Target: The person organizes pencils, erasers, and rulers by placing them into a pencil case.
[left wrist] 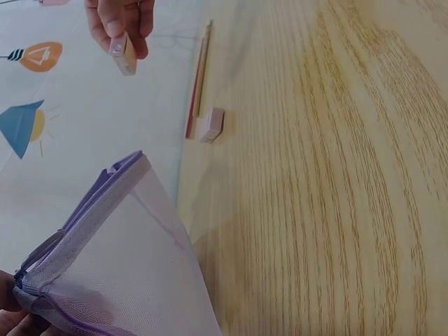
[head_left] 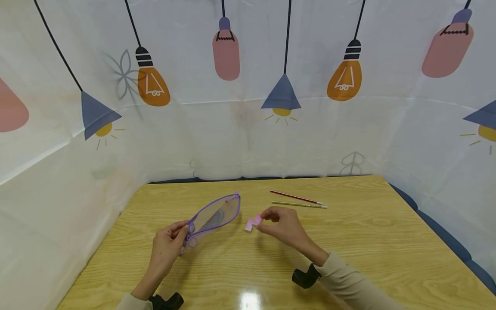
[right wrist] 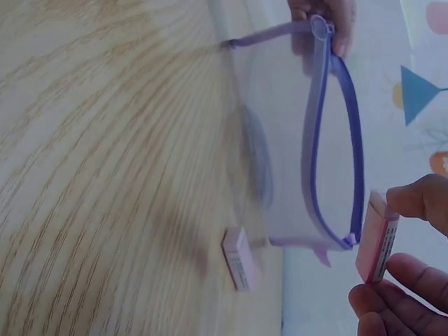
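A: Left side?
B: Left hand [head_left: 166, 245] pinches the near-left corner of a see-through mesh pouch with purple zip trim [left wrist: 133, 259], held above the surface [head_left: 368, 258], mouth gaping.
A: Handling?
B: Looks light, floppy; trim probably stiffer than mesh, so hold the trimmed edge. Grey-blue patch [right wrist: 257, 157] on or in it, can't tell which.
A: Right of that?
B: Small pink rectangular eraser-like block [head_left: 249, 225], lying on the wood-grain surface. Likely light, firm, maybe slick; pinch across the long sides.
A: Next?
B: Second pink block [right wrist: 376, 241], raised, apart from the pouch. Right hand [head_left: 282, 224] has it, thumb at one end, fingers at the other, spread only as far as the block. End grip might let it pivot; mid-sides look safer.
A: Far side?
B: Two slim pencil-like sticks, dark red [head_left: 296, 197] and gold [head_left: 299, 204], beyond the right hand. Probably rigid, may roll; take mid-shaft.
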A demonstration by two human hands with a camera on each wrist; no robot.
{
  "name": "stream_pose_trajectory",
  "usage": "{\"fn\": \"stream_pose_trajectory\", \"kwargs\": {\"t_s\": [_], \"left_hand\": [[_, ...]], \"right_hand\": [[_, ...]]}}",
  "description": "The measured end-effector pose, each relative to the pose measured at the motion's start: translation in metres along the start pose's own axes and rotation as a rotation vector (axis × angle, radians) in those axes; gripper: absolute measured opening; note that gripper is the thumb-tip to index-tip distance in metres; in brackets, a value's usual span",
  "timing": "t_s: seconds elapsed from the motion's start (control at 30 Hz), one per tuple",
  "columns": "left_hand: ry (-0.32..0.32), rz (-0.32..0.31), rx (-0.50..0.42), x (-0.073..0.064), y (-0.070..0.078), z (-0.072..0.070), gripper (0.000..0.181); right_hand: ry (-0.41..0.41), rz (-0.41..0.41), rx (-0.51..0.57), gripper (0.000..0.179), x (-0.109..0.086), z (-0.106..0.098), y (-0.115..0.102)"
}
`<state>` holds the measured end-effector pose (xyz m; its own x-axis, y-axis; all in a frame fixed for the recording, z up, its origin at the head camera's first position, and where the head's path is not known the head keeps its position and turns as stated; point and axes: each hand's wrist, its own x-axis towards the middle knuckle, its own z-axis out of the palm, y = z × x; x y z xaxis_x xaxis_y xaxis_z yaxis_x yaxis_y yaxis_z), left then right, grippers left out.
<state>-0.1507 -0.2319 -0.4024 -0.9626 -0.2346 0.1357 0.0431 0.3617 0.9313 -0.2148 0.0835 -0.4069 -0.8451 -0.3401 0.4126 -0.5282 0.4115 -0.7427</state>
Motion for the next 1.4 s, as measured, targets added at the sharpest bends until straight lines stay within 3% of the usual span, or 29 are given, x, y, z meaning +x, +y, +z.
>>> {"fn": "stream_pose_trajectory", "kwargs": {"t_s": [0.87, 1.07, 1.4], "left_hand": [[0.008, -0.001, -0.003, -0.001, -0.001, 0.001, 0.024], [0.009, -0.001, -0.007, -0.001, 0.001, 0.001, 0.025], [0.005, 0.003, -0.014, -0.003, 0.001, 0.0, 0.024]], "right_hand": [[0.007, -0.022, 0.122, 0.02, 0.013, 0.027, -0.027], [0.003, -0.058, 0.106, 0.019, 0.019, 0.033, -0.03], [-0.016, -0.049, 0.106, 0.02, 0.024, 0.046, -0.03]]}}
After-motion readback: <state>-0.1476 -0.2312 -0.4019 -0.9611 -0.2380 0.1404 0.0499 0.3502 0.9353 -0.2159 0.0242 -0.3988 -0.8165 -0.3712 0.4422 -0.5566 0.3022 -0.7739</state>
